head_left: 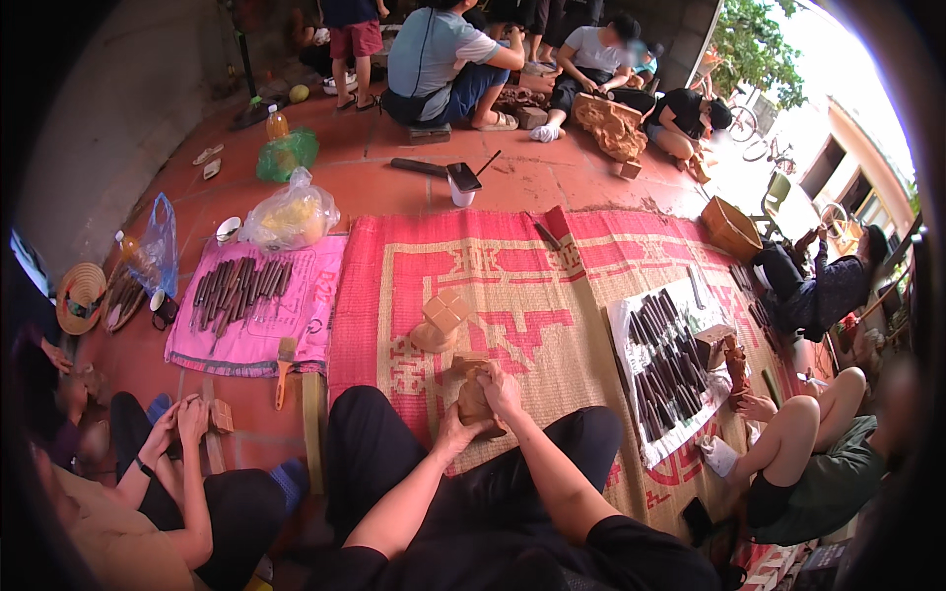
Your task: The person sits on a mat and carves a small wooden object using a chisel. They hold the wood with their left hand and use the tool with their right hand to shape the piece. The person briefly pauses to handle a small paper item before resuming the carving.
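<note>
Between my knees, a partly carved block of light brown wood stands over the woven mat. My left hand is wrapped around its lower left side. Closed fingers of my right hand press against its upper right side; whether a small tool is in them is hidden. Just beyond, a second wooden piece with a blocky, grooved top sits on the red and straw-coloured mat.
Dark-handled carving tools lie on a pink cloth at left, beside a brush. More tools cover a white cloth at right. People sit close on both sides. A black mallet-like tool and white cup stand beyond the mat.
</note>
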`<state>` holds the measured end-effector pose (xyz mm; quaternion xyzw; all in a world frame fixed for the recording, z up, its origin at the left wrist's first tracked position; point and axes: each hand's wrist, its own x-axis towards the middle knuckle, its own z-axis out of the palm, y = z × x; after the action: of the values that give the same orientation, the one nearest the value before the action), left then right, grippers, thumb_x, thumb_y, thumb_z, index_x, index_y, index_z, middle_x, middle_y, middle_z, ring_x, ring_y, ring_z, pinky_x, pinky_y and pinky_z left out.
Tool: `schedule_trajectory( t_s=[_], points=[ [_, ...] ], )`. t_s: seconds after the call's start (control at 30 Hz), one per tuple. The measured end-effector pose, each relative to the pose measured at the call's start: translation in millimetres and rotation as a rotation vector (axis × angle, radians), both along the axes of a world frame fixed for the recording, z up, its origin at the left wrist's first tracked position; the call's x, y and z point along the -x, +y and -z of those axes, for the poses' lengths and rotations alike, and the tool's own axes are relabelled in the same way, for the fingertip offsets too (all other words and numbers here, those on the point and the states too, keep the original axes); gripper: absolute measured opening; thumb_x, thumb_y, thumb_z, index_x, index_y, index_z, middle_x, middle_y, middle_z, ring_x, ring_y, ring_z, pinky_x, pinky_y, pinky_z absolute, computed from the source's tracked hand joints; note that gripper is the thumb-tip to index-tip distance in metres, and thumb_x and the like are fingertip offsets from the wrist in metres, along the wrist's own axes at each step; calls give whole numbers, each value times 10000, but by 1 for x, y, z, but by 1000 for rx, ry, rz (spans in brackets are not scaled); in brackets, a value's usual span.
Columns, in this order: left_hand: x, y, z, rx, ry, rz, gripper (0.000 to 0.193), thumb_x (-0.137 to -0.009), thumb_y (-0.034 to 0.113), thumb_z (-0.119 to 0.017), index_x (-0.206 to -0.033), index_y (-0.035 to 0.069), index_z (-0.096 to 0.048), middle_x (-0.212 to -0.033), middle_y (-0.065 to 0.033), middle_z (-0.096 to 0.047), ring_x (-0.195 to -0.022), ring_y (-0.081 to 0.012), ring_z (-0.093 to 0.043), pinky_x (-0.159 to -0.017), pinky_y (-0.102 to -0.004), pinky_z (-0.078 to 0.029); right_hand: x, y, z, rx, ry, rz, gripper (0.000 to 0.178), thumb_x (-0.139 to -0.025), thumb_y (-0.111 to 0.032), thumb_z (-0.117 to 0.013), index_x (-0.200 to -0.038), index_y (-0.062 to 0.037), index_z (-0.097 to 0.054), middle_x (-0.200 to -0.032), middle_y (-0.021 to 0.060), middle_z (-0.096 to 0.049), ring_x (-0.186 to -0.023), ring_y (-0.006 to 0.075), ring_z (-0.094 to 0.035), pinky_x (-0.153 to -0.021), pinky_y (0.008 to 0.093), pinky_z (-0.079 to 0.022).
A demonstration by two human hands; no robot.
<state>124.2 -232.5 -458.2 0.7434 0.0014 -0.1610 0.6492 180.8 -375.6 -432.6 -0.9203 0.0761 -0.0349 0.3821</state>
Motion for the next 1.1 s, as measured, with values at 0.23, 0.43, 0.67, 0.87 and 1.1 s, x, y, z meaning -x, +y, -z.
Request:
schedule_trajectory(
  t_s=[0.23, 0.43, 0.67, 0.87, 1.1],
  points=[
    [-4, 5, 9, -53, -62, -37, 866, -592, 438, -819, -1199, -65, -459, -1110, -213, -577, -1048, -317, -568, -890, -383, -455, 22, 6, 0, -46, 45, 14, 297, -821, -298, -590, -1022, -80, -615, -873, 194, -659, -861, 383, -623, -738, 448, -477],
    [1, 1, 1, -65, -3, -7, 845, -616, 440, -805, -1199, -66, -460, -1119, -225, -574, -1054, -323, -566, -897, -392, -451, 1, 2, 15, -72, 85, 143, 274, -804, -274, -598, -989, -73, -625, -893, 175, -663, -863, 357, -631, -745, 413, -483],
    [-1, 5, -4, -83, -33, -17, 852, -620, 423, -814, -1224, -51, -446, -1149, -213, -562, -1074, -298, -559, -905, -376, -451, 30, 3, -5, -68, 90, 26, 294, -832, -252, -575, -1081, -97, -587, -955, 176, -662, -914, 359, -624, -780, 445, -477],
    [0, 1, -26, -97, -6, 0, 815, -629, 407, -811, -1202, -53, -459, -1115, -210, -585, -1052, -292, -575, -890, -371, -460, -11, -5, 4, -10, 145, 93, 262, -820, -267, -585, -995, -77, -632, -850, 181, -667, -823, 344, -640, -740, 426, -482],
    [2, 5, -12, -123, -24, -18, 816, -607, 427, -818, -1156, -65, -468, -1124, -233, -565, -1045, -309, -567, -887, -387, -458, 24, -1, 9, -32, 95, 87, 294, -788, -278, -650, -976, -54, -614, -921, 185, -663, -898, 350, -630, -765, 428, -478]
  ],
)
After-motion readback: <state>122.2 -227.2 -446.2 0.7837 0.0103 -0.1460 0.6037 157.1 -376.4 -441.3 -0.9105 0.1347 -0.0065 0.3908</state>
